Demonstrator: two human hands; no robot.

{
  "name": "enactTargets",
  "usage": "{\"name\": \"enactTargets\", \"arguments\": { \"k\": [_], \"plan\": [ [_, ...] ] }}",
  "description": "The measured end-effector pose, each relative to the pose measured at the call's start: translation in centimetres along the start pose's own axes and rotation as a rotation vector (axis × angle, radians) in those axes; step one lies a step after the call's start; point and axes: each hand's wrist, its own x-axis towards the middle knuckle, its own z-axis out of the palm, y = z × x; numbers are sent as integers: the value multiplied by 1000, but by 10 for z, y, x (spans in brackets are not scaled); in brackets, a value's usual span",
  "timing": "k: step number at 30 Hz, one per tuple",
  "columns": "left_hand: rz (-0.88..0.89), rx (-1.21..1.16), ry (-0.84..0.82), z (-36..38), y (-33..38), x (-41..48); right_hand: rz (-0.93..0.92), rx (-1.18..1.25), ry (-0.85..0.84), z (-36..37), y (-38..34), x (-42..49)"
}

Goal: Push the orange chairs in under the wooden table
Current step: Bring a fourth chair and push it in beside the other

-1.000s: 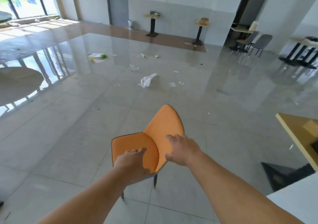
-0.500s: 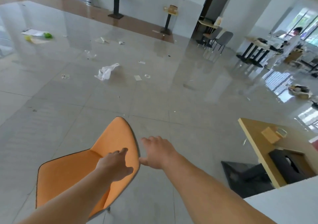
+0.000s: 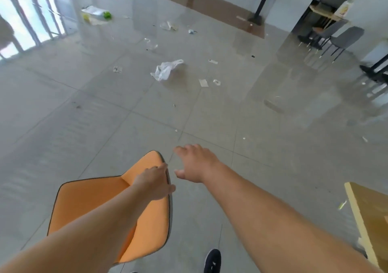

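Chair position: on the tiled floor at lower left, seat facing left, back rising towards the centre of the view. It is well apart from the tabletop, of which only a wooden corner shows at the right edge.

Hands: apart. The left hand holds the chair's back at its upper rim, thumb hooked over the dark edge. The right hand hangs in the air just beside the back, fingers spread, touching nothing.

Change noted: a second ago both hands were on the chair's back. The right let go half a second ago and has stayed off, so the chair is now held by the left hand alone. The tabletop, more fully seen then, has slipped to the frame's edge.

Assessment: no chair is under the tabletop yet. One-handed control looks loose for steering, and the back could twist. A dark shoe stands close behind the chair. A plastic bag and scraps lie farther out, away from the likely path.
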Motion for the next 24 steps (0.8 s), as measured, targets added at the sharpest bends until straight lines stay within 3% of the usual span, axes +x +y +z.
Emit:
{"name": "enactTargets", "arguments": {
  "k": [5,15,24],
  "plan": [
    [-223,-117,25,7,-5,18,-213,-57,-57,7,17,54],
    [-631,-435,110,51,51,5,-691,-241,-238,28,42,110],
    [-795,-705,211,96,31,-6,-933,-498,-298,48,-3,126]
  ]
}}
